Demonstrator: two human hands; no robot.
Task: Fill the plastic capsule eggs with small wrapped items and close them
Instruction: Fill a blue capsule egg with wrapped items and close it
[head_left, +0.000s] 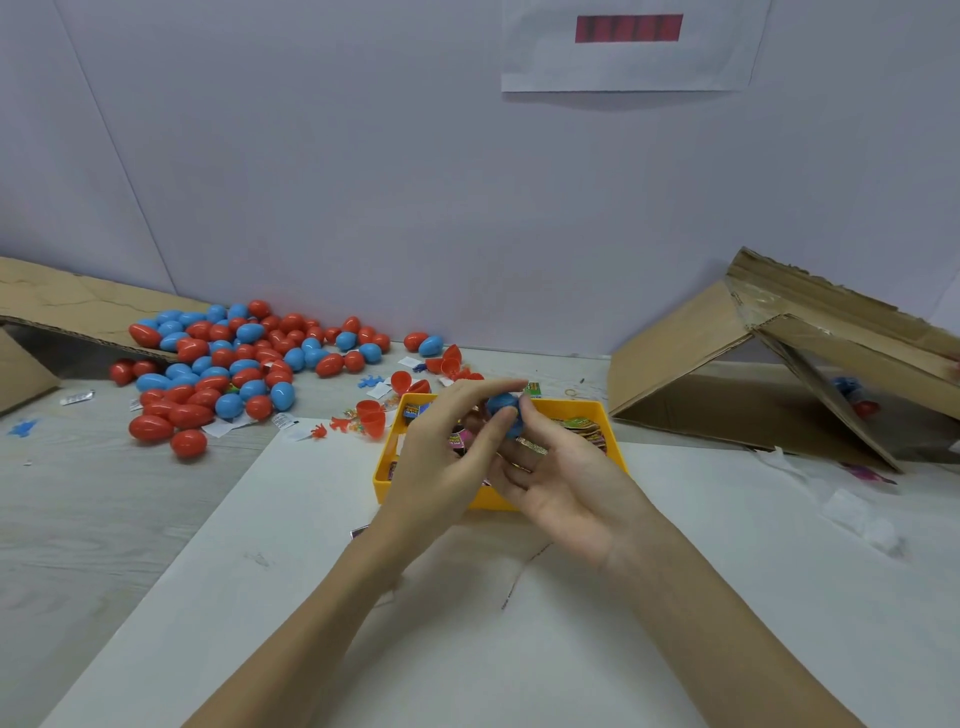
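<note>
Blue capsule egg (505, 410) sits between both hands, above the far part of a yellow tray (382, 467) near the middle of the surface (104, 509). Left hand (447, 457) pinches the egg from the left, its fingers stretched over the top. Right hand (561, 483) grips it from the right and below with curled fingers, and a small wrapped item (532, 446) lies against its palm. Whether the egg is fully closed cannot be told. Inside the tray lie more wrapped items (584, 428) in bright foil. A white sheet (467, 649) covers the near surface under the forearms. At far left a pile of red and blue eggs (223, 364) spreads beside a cardboard flap (62, 306). Open red egg halves (371, 413) lie just left of the tray. At right stands a tilted cardboard box (753, 364).
</note>
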